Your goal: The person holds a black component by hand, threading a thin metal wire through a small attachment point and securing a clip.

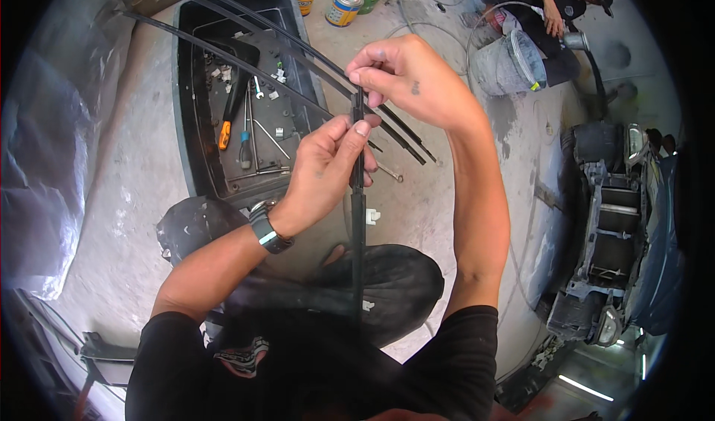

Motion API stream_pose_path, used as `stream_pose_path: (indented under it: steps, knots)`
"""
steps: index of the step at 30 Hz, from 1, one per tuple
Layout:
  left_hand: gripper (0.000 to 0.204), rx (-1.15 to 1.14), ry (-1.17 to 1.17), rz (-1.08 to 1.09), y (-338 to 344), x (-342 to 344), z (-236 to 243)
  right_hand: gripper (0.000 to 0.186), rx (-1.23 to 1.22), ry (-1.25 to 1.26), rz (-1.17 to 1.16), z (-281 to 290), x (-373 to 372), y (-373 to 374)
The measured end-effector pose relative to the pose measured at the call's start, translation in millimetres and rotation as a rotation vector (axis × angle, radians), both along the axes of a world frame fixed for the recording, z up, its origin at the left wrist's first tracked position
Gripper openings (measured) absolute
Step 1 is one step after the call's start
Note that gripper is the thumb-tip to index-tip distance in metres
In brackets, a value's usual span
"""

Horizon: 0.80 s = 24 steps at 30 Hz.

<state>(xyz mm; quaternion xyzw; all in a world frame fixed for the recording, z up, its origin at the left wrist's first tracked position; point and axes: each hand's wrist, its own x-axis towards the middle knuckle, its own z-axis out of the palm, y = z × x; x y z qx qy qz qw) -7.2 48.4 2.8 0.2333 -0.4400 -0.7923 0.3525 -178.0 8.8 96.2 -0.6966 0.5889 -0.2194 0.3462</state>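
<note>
A long, narrow black trim strip (359, 235) stands in front of me, its lower end reaching my lap. My left hand (320, 168) is closed around its upper part, thumb on the near face. At its top end, my right hand (410, 78) is closed with thumb and fingertips pinched on the strip's tip. Several similar black strips (246, 73) lie slantwise across a black plastic tray (180, 116) beyond my left hand. In the tray are an orange-handled tool (225, 134), a blue-handled screwdriver (245, 151) and small white clips (279, 132).
A wrench (389, 171) and a white clip (372, 216) lie on the concrete floor. Paint cans (344, 8) stand beyond the tray. Far right, another person's hand (553, 20) is near a grey bucket (500, 67). Plastic sheeting (45, 145) hangs left; a car front frame (614, 224) stands right.
</note>
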Motion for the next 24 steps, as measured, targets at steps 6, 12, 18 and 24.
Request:
stream_pose_path:
  steps: [6,12,18,24]
  knots:
    - [0.032,-0.002,-0.091,0.082,1,4,4,0.022,0.091,-0.2,-0.033,2,3,0]
    - [0.028,0.016,-0.103,0.132,6,4,9,0.022,0.213,-0.379,-0.042,2,-5,1]
    - [0.026,-0.093,-0.159,0.153,10,6,8,0.018,0.173,-0.458,-0.084,-4,-5,13]
    - [0.024,-0.212,-0.119,0.284,17,-2,0,0.017,0.136,-0.473,-0.147,-3,4,24]
